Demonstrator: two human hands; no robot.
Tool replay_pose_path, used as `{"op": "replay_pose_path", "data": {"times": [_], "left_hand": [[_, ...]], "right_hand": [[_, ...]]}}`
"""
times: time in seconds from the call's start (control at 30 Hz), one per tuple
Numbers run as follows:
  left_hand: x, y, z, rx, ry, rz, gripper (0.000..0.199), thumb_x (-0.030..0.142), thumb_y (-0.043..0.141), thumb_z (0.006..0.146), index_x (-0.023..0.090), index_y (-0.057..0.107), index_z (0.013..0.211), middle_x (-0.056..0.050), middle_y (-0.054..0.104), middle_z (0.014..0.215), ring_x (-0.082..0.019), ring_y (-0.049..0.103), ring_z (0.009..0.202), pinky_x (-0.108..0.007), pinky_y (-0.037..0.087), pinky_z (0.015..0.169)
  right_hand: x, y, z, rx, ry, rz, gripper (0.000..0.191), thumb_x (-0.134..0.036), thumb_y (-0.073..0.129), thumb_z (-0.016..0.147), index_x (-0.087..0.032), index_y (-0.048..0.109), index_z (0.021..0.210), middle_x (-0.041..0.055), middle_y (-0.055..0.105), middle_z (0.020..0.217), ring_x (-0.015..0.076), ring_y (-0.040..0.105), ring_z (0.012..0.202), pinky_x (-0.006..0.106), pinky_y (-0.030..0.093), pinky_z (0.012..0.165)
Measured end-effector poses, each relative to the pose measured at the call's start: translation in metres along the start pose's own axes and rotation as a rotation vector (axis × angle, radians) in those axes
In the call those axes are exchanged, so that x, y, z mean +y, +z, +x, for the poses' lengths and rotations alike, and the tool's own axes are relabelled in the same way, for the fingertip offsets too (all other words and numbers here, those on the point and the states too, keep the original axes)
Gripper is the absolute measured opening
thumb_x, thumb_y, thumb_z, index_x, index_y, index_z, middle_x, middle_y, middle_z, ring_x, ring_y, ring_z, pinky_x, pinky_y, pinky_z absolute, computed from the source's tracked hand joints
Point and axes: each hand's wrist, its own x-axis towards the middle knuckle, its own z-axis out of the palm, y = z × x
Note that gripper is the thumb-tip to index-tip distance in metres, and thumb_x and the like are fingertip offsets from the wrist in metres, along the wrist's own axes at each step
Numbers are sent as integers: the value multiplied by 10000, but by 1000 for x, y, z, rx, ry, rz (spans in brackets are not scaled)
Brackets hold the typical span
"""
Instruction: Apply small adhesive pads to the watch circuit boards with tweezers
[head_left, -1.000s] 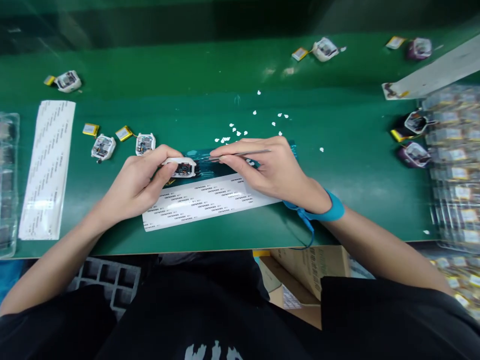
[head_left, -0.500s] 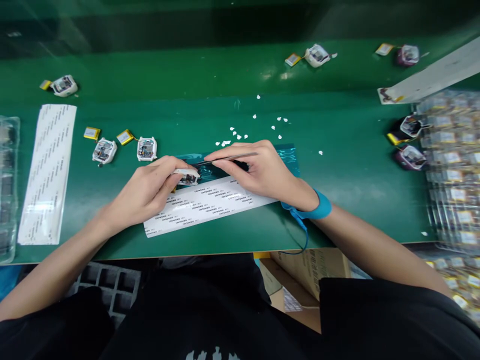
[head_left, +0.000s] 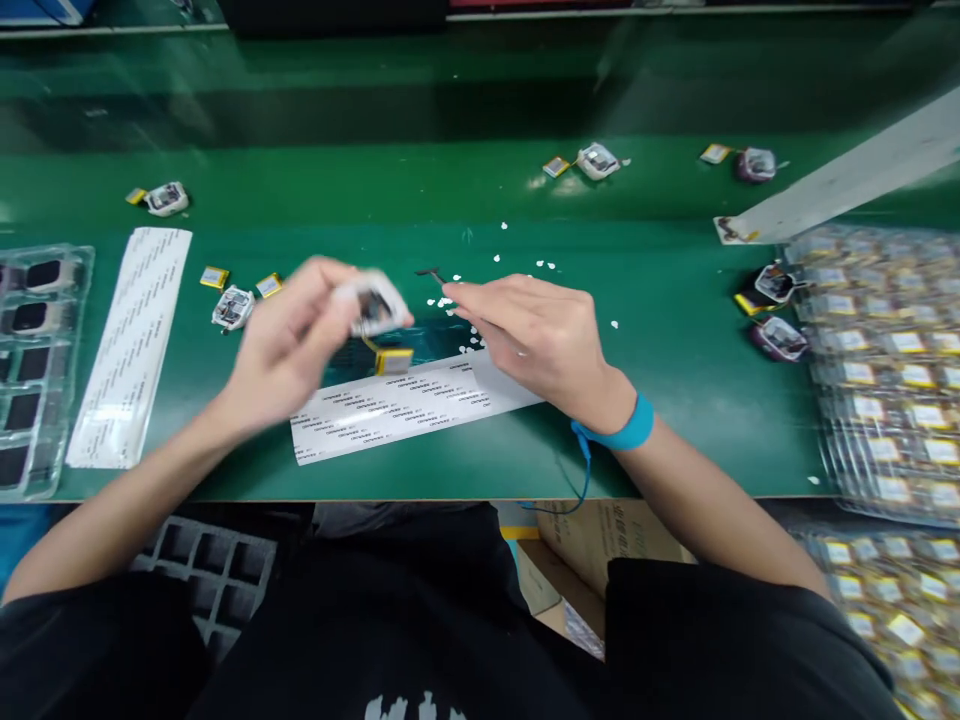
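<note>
My left hand [head_left: 289, 345] is closed on a white watch case [head_left: 379, 303], raised and tilted, its inside showing and slightly blurred. A yellow-edged battery [head_left: 394, 361] hangs from the case by a wire. My right hand [head_left: 536, 340], with a blue strap [head_left: 630, 425] on its wrist, pinches a thin tool; a dark strip [head_left: 430, 273] shows at the tool's far end. Beneath the hands lie a printed white sheet [head_left: 390, 413] and a teal film [head_left: 431, 340]. Small white pieces [head_left: 504, 226] are scattered beyond my right hand.
More watch cases lie at the left [head_left: 233, 307], at the back [head_left: 598, 161] and at the right [head_left: 782, 339]. White strips [head_left: 131, 350] and a clear tray [head_left: 84, 300] are at the left. Stacked trays of batteries [head_left: 832, 420] stand at the right, near a slanted white bar [head_left: 840, 175].
My left hand has lifted the case, and its battery now dangles. The tool has come away from the case, a dark strip now visible at its end. The view has shifted.
</note>
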Motion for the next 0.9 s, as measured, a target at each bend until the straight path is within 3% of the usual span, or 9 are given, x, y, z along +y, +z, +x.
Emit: {"op": "replay_pose_path", "data": {"times": [0.07, 0.17, 0.23, 0.33, 0.4, 0.5, 0.67, 0.9], "left_hand": [[3, 1, 10, 94, -131, -278, 113, 286, 607, 940, 196, 661, 898, -77, 771, 915, -244, 731, 932, -450, 528, 1010], [-4, 4, 19, 47, -379, -531, 170, 192, 577, 904, 124, 666, 776, -138, 772, 862, -235, 750, 864, -402, 565, 946], [-10, 8, 18, -10, -469, -629, 184, 177, 566, 881, 104, 689, 767, -170, 774, 899, -240, 751, 858, -383, 580, 908], [-13, 14, 11, -53, -466, -640, 183, 196, 606, 889, 96, 731, 803, -154, 771, 916, -194, 728, 789, -303, 586, 806], [-15, 18, 6, -6, -435, -593, 160, 180, 655, 875, 107, 738, 760, -100, 750, 816, -137, 681, 686, -236, 564, 698], [-17, 23, 3, 109, -426, -569, 117, 141, 710, 814, 129, 716, 698, -38, 696, 692, -106, 635, 579, -217, 543, 606], [-19, 31, -2, 246, -474, -599, 81, 177, 734, 808, 134, 698, 750, -73, 763, 799, -172, 750, 701, -275, 617, 758], [-16, 39, -8, 327, -468, -626, 106, 178, 734, 783, 139, 646, 739, -92, 784, 920, -234, 775, 871, -333, 623, 851]], "right_hand": [[-2, -5, 0, 67, -37, 10, 289, -136, 541, 984, -232, 688, 1213, 44, 751, 1180, 189, 733, 1015, 326, 614, 809], [-6, -11, -1, 116, -128, -4, 351, -104, 568, 962, -229, 649, 1280, 45, 715, 1245, 193, 730, 1059, 323, 636, 846], [-11, -16, -2, 135, -192, -29, 371, -95, 592, 950, -209, 628, 1302, 52, 711, 1242, 188, 731, 1060, 308, 643, 848], [-20, -25, -2, 115, -306, -67, 355, -84, 636, 926, -122, 629, 1279, 106, 697, 1239, 197, 726, 1077, 297, 641, 867], [-28, -31, -2, 74, -368, -85, 302, -93, 631, 934, -80, 648, 1235, 134, 688, 1231, 204, 728, 1075, 292, 642, 856], [-36, -37, 0, 16, -386, -100, 237, -112, 588, 966, -141, 683, 1181, 104, 684, 1229, 191, 736, 1053, 277, 647, 807], [-38, -34, 0, -10, -432, -97, 215, -109, 562, 973, -135, 711, 1126, 108, 704, 1200, 195, 753, 1001, 266, 647, 732], [-38, -24, -2, -58, -470, -114, 238, -125, 554, 976, -148, 713, 1151, 101, 692, 1236, 199, 744, 1027, 298, 656, 813]]}}
